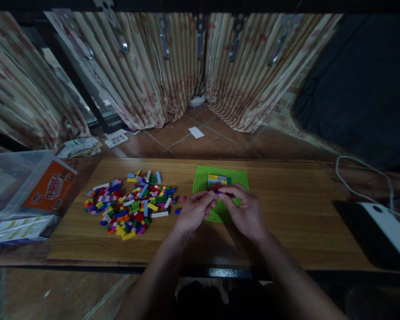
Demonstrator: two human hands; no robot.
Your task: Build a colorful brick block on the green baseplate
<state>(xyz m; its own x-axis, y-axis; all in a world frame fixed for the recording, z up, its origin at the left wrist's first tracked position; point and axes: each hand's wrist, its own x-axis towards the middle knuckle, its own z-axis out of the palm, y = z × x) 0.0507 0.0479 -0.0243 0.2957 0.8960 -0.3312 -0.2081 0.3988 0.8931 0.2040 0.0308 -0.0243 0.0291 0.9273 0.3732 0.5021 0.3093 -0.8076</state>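
Observation:
Over the green baseplate, my left hand and my right hand meet with their fingertips pinched together. Between them is a small toy brick that looks purple, mostly covered by the fingers. Just beyond the fingertips, a block of joined bricks in grey, blue, yellow and red stands on the baseplate. My fingers hide its near side. To the left of my left hand lies a loose pile of mixed toy bricks, with a blue brick near the wrist.
A wooden table carries everything. At its right end lie a black and white device and a white cable. Left of the table are a clear plastic bin with an orange label and a flat box. Curtains hang behind.

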